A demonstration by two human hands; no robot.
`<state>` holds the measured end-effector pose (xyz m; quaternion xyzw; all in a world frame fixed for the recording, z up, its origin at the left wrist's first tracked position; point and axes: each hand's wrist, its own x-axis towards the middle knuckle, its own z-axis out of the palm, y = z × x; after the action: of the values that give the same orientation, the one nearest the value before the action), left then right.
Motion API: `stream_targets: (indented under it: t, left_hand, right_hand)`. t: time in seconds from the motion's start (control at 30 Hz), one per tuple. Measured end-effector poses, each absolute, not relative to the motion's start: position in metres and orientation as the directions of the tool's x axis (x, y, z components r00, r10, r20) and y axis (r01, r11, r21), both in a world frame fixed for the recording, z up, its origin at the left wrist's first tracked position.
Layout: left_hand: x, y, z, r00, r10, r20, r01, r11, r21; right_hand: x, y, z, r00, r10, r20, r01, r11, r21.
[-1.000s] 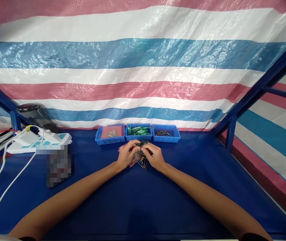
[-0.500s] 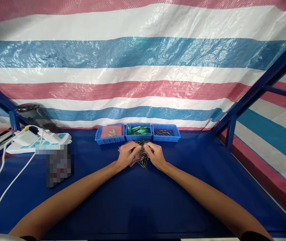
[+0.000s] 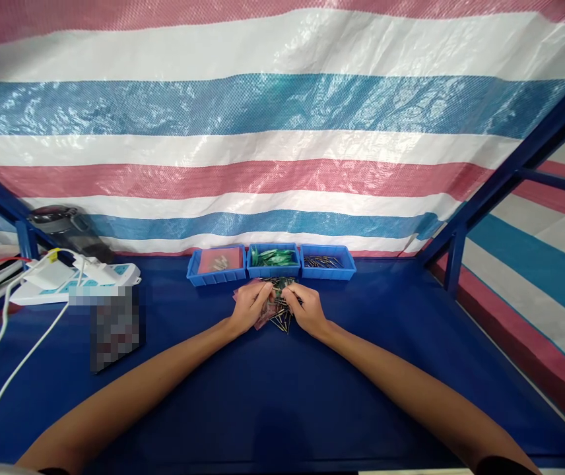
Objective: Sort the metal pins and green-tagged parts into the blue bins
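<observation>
My left hand (image 3: 251, 305) is closed in a pinch over the left side of a pile of thin dark metal pieces with gold-coloured parts (image 3: 281, 322). Facing it, my right hand (image 3: 306, 305) is also closed, thumb against fingers, at the pile's right side. Something small and greenish shows between the fingertips, too small to name. Pink plastic (image 3: 263, 318) lies under and beside the pieces, partly covered by my left hand. Just behind stand three blue bins: the left bin (image 3: 216, 277) holds pink plastic with pale pieces, the middle bin (image 3: 273, 271) green packets, the right bin (image 3: 329, 272) similar thin metal pieces.
On the left of the blue table (image 3: 282, 389) lie a white power strip (image 3: 117, 276) with plugs and cables, and a blurred-out dark object (image 3: 117, 330). A dark bottle (image 3: 72, 231) leans behind them. A striped sheet (image 3: 282, 145) hangs at the back, with blue frame bars at both sides.
My hands stay over the pile, with my fingertips slightly farther apart. The view has shifted a little; bins and pile look unchanged.
</observation>
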<state>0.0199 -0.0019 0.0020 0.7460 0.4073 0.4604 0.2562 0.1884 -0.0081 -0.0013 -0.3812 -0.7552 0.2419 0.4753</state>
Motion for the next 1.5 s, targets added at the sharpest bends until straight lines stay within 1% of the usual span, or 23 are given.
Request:
stream_targets:
  t: [0.17, 0.37, 0.67, 1.1, 1.33, 1.5]
  left_hand:
    - [0.0189, -0.0018, 0.0014, 0.243, 0.851, 0.466, 0.357, -0.525, 0.773]
    - [0.0188, -0.0019, 0.0002, 0.245, 0.844, 0.477, 0.343, -0.535, 0.772]
    - [0.0191, -0.0025, -0.0016, 0.248, 0.845, 0.473, 0.351, -0.534, 0.769]
    - [0.022, -0.0022, 0.0009, 0.237, 0.814, 0.531, 0.38, -0.58, 0.72]
    - [0.0218, 0.0003, -0.0035, 0.245, 0.803, 0.543, 0.378, -0.595, 0.71]
    - [0.0213, 0.0013, -0.0056, 0.238, 0.773, 0.588, 0.391, -0.63, 0.671]
  right_hand:
    - [0.1885, -0.0074, -0.0036, -0.256, 0.813, 0.523, 0.328, 0.582, -0.744]
    - [0.1885, -0.0066, -0.0055, -0.242, 0.795, 0.556, 0.341, 0.606, -0.718]
    - [0.189, -0.0072, -0.0011, -0.143, 0.784, 0.605, 0.375, 0.608, -0.7]
    - [0.1869, -0.0079, -0.0036, -0.091, 0.8, 0.593, 0.306, 0.589, -0.748]
    - [0.1871, -0.0083, -0.0006, -0.108, 0.793, 0.6, 0.327, 0.598, -0.732]
    - [0.1884, -0.0068, -0.004, -0.158, 0.815, 0.558, 0.351, 0.574, -0.74]
